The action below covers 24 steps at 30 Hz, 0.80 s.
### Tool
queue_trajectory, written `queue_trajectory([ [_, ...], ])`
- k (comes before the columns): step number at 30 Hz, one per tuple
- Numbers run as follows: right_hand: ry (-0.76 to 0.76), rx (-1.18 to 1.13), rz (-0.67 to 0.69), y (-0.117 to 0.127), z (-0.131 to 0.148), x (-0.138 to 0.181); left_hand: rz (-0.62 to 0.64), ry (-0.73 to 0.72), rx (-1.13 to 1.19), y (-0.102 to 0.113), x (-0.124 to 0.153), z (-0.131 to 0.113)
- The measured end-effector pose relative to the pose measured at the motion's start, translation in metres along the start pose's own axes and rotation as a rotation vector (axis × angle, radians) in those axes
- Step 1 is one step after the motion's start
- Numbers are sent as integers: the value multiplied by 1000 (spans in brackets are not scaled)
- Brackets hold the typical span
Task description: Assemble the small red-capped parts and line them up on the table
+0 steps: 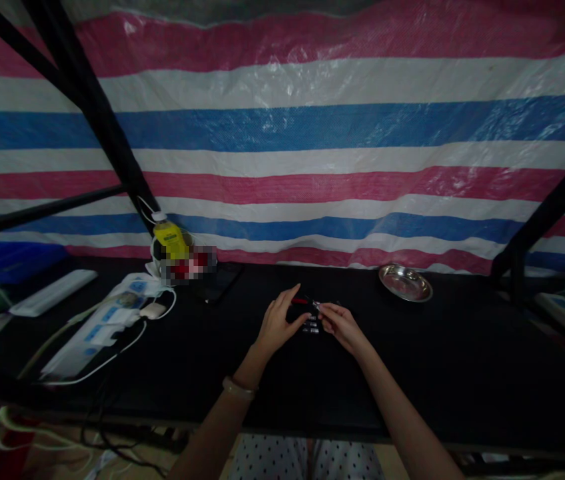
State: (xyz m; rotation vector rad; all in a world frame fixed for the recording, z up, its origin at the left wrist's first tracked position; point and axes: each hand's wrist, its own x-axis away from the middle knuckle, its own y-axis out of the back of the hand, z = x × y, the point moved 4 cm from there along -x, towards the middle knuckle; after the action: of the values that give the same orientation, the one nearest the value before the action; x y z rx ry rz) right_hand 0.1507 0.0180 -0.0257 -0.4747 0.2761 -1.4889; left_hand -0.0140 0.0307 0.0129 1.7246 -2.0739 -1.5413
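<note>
On the black tabletop, my left hand (276, 325) has its fingers stretched out and its thumb apart, beside a thin red piece (301, 301) that may be a handle; I see no grip on it. Across from it, my right hand (341, 324) is closed in a pinch at a small shiny piece (316, 305), too small and dark to name. Between the two hands lie several small silvery pieces (311, 330) in short rows. A light bangle (239, 389) circles my left wrist.
A round metal dish (405, 283) sits at the back right. To the left are a white power strip (90, 333) with cables, a dark flat device (222, 283), a yellow bottle (170, 239) and a blue tray (12, 260). Black frame bars (97, 123) and a striped sheet (312, 127) stand behind.
</note>
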Motion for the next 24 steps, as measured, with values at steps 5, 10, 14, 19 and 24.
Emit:
queue_trajectory([
  [5,3,96,21,-2,-1,1,15,20,13,-3,0,4],
  [10,15,48,25,1,0,0,44,-18,33,-8,-2,6],
  [14,-2,-4,47,3,1,0,33,6,44,-7,-3,6],
  [19,26,16,19,8,4,-1,46,35,23,-5,-4,4],
  [24,187,77,-120,19,12,-6,40,102,-6,-8,-3,14],
])
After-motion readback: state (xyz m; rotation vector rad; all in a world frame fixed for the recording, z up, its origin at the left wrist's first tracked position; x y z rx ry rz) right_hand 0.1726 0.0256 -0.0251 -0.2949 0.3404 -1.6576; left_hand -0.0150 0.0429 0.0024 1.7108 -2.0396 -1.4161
